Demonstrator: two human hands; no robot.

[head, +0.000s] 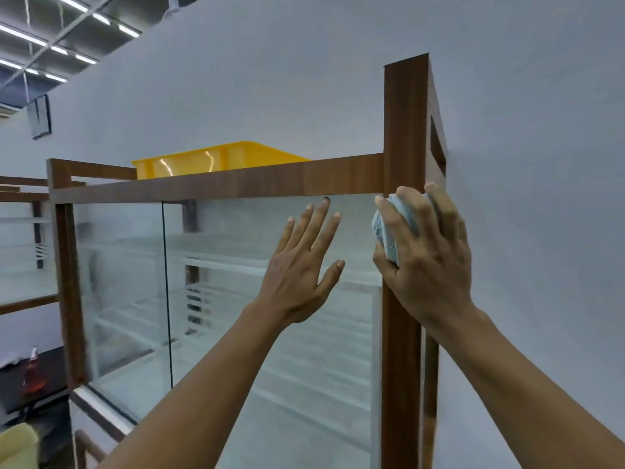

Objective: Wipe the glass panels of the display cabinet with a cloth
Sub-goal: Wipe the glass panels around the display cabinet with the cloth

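Against the corner post (402,130) of the display cabinet (67,292), just under its meeting with the top rail (236,184): one cloth (394,220), pale blue, bunched into a wad. Gripped by the right hand (429,258), fingers and thumb curled round it, pressed to the post's left edge and the top right corner of the glass.

Left of the post, the left hand (297,269), holding nothing, fingers straight and spread wide, palm toward the glass, fingertips near the rail. Touching the pane or just off it, cannot tell. Two hands in all, both bare, forearms reaching up from below.

Left of the post, two glass panels on the front, split by one dark vertical seam (166,282). Of these, the nearer panel (321,367) running from the post to the seam, with both hands at its upper part; the farther panel (121,282) beyond the seam, well apart from the post and from both hands. Hazy white shelves behind the glass, too blurred to count.

Above the rail, left of the post: one yellow tray (216,160) on the cabinet's top. Behind the post, one plain pale wall (270,79). Far left of the post, at the edge of view, part of one second cabinet (23,299); below that, one red thing (33,374), too blurred to name.
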